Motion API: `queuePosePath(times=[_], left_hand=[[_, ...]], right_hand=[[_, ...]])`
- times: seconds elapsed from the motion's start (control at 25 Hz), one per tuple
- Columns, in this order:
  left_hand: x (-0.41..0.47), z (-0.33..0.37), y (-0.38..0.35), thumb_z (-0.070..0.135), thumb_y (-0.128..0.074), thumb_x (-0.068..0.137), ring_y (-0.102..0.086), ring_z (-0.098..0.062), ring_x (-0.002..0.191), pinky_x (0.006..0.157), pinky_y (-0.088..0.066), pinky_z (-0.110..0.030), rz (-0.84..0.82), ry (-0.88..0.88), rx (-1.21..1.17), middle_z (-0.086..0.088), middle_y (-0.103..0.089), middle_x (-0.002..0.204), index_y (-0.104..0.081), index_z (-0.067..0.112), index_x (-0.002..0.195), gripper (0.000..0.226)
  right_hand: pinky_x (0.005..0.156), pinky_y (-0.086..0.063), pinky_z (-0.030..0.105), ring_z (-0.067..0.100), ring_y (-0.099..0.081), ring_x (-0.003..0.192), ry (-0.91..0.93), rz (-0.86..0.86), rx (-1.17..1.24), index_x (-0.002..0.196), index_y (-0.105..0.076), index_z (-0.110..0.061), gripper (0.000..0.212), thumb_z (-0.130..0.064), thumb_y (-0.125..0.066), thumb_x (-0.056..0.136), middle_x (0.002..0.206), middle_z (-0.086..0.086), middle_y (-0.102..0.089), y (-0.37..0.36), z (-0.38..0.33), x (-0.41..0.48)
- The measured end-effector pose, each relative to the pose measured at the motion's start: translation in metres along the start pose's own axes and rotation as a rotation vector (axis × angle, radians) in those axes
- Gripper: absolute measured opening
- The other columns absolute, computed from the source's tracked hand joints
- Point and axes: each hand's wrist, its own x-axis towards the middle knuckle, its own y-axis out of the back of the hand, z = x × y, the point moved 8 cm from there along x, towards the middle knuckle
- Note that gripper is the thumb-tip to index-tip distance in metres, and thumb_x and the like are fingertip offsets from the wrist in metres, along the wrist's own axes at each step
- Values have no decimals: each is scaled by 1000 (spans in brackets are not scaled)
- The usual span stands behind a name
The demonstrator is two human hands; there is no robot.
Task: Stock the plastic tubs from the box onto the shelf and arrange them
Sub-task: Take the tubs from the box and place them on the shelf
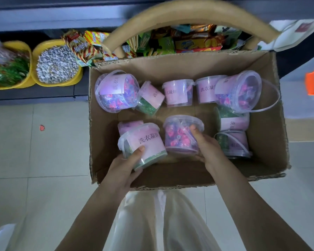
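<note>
Cardboard box (272, 133) on the floor: ten plastic tubs (178, 93) counted inside. Left hand (123, 165) grips one pink-labelled tub (147, 142); right hand (207, 147) grips one bead-filled tub (178, 136). Eight lie loose. Two yellow basins (58, 85) stand beyond.

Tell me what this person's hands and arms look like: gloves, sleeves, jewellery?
Both are bare: the left hand and right hand wear no gloves, and no rings, watch or bracelet show. No sleeves show on either arm. Pale, loose clothing shows below, between the arms.
</note>
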Motion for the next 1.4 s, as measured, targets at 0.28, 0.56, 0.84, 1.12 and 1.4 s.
queuePosePath(times=[0.28, 0.56, 0.84, 1.12, 1.4], left_hand=[[-114, 90, 20, 21, -61, 87, -68, -5, 82, 73, -51, -21, -146, -293, -10, 6, -74, 88, -64, 18, 101, 15], [-270, 190, 88, 18, -61, 87, -70, -7, 78, 66, -55, -19, -237, -660, -57, 5, -73, 88, -63, 16, 105, 17], [-407, 283, 125, 25, -67, 82, -65, -15, 95, 86, -49, -30, -246, -925, -77, -2, -72, 98, -60, 14, 108, 29], [-463, 375, 108, 22, -70, 80, -68, -13, 93, 86, -49, -25, -257, -1136, -71, -2, -74, 99, -60, 12, 107, 30], [-453, 453, 78, 50, -83, 39, -67, -18, 100, 98, -48, -36, -92, -1264, -9, -2, -71, 107, -53, 16, 117, 91]], right_hand=[[73, -53, 30, 13, -64, 88, 175, -8, 220, 91, -62, -24, 36, -58, -63, 77, 97, -5, -67, -28, -75, -126], [90, -53, 43, 21, -66, 92, 541, -20, 228, 85, -64, -21, 46, -65, -62, 73, 98, 2, -69, -68, -182, -304], [69, -56, 31, 21, -68, 85, 812, -101, 188, 94, -68, -10, 50, -57, -64, 77, 96, 7, -71, -95, -283, -455], [89, -53, 39, 23, -67, 94, 1018, -188, 182, 86, -67, -13, 41, -54, -64, 79, 98, 7, -71, -110, -384, -514], [92, -51, 37, 19, -65, 97, 1154, -220, 202, 86, -66, -19, 26, -45, -66, 81, 99, 2, -70, -114, -468, -500]])
